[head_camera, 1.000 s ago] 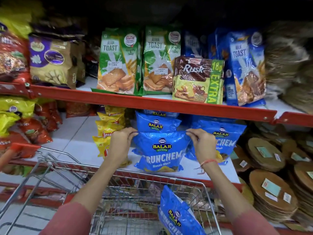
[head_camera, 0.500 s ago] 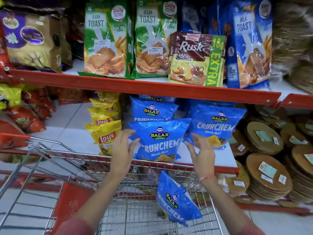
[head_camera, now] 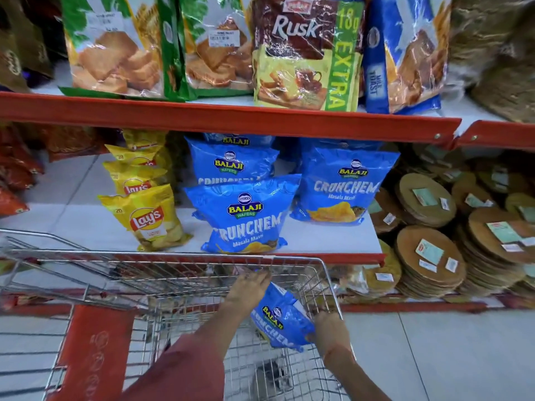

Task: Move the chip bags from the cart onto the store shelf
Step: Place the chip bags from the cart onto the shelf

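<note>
We have one view only, from the head, looking forward and down. It sits close over the wire cart in the lower frame and faces the store shelf straight on, which fills the upper half.

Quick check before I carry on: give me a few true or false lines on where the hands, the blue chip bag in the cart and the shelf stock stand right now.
1. Both hands are down in the cart on a blue Balaji bag. True: the left hand is at its top end, the right hand at its lower end.
2. The front shelf bag is lying flat. False: it stands upright at the shelf's front edge.
3. Yellow Lay's bags stand left of the blue bags. True.
4. The Rusk pack sits on the lower shelf. False: it is on the shelf above.
</note>
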Demonstrator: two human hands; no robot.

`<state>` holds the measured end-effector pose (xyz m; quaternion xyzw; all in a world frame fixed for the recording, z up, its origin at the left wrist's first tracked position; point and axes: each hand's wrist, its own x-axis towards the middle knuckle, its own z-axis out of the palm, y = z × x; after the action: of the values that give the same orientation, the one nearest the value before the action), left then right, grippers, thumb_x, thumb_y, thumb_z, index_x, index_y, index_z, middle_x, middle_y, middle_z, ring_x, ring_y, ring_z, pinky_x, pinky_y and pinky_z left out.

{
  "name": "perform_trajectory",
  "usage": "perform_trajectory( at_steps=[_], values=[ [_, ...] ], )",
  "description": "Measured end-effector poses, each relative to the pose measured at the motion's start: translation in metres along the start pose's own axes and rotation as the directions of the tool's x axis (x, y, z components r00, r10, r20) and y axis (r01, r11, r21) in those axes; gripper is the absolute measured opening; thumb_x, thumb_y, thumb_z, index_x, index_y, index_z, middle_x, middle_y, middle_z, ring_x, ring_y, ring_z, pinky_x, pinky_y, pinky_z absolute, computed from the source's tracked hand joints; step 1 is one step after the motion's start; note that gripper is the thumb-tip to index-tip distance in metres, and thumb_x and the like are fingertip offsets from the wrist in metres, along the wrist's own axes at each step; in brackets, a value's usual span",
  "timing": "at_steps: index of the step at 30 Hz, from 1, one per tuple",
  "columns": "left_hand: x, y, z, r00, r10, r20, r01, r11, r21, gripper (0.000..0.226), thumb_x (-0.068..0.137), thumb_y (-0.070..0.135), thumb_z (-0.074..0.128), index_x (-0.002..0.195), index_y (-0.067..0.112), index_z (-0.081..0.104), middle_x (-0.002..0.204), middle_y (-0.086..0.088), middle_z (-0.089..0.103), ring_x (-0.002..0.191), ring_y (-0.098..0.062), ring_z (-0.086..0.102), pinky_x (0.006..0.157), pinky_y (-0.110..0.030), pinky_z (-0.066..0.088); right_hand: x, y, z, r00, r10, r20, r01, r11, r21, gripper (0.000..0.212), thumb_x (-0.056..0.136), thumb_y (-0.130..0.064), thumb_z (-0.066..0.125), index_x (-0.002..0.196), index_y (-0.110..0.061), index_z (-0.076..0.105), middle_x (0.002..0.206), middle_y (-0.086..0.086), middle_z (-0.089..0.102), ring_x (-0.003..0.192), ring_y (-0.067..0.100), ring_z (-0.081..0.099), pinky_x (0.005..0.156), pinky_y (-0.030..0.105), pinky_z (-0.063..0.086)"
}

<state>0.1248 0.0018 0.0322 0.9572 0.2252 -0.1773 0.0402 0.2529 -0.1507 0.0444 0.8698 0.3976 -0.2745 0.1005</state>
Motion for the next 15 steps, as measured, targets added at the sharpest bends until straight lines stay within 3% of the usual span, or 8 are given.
perform_trajectory(
  at_steps=[5,9,11,13,15],
  values=[
    [-0.011,-0.003,0.009,0.999,-0.052,-0.011,0.052,0.999,0.009,0.057,0.081,-0.013,0.048,0.133,-0.002,0.03,0.146,-0.022,0.032,0.137,-0.034,0.025,0.116,-0.044,0.029,-0.003,-0.004,0.008,0.999,-0.031,-0.041,0.029,0.999,-0.031,0.023,0.09,-0.012,0.053,0.111,-0.005,0.057,0.114,0.014,0.063,0.106,0.024,0.061,0.09,0.03,0.051],
    [-0.033,-0.01,0.006,0.991,-0.119,-0.056,0.112,0.987,-0.115,0.063,0.076,-0.016,0.054,0.132,0.004,0.035,0.141,-0.015,0.038,0.133,-0.029,0.03,0.105,-0.04,0.044,-0.01,-0.002,0.004,0.989,-0.09,-0.119,0.092,0.996,0.011,0.022,0.09,-0.018,0.052,0.107,-0.007,0.061,0.108,0.014,0.066,0.101,0.026,0.062,0.087,0.031,0.051],
    [-0.046,-0.014,0.005,0.977,-0.146,-0.156,0.115,0.975,-0.189,0.064,0.072,-0.017,0.059,0.128,0.007,0.042,0.133,-0.012,0.046,0.125,-0.028,0.038,0.097,-0.04,0.051,-0.017,0.002,-0.009,0.979,-0.101,-0.175,0.114,0.991,0.066,0.022,0.091,-0.024,0.054,0.106,-0.011,0.064,0.097,0.01,0.066,0.089,0.023,0.06,0.084,0.03,0.051],
    [-0.058,-0.021,-0.001,0.942,-0.165,-0.291,0.097,0.967,-0.234,0.05,0.069,-0.01,0.068,0.112,0.012,0.057,0.116,-0.009,0.059,0.108,-0.026,0.052,0.085,-0.035,0.057,-0.026,0.006,-0.029,0.961,-0.112,-0.254,0.154,0.977,0.148,0.02,0.089,-0.029,0.06,0.1,-0.016,0.069,0.083,0.006,0.065,0.079,0.019,0.054,0.079,0.03,0.051],
    [-0.07,-0.024,-0.016,0.922,-0.17,-0.347,0.056,0.947,-0.315,0.032,0.072,0.001,0.073,0.1,0.014,0.063,0.106,-0.006,0.065,0.1,-0.023,0.057,0.084,-0.029,0.053,-0.04,0.008,-0.053,0.936,-0.099,-0.337,0.189,0.951,0.245,0.019,0.085,-0.032,0.065,0.093,-0.016,0.072,0.072,0.0,0.064,0.075,0.019,0.058,0.072,0.028,0.052]
  ],
)
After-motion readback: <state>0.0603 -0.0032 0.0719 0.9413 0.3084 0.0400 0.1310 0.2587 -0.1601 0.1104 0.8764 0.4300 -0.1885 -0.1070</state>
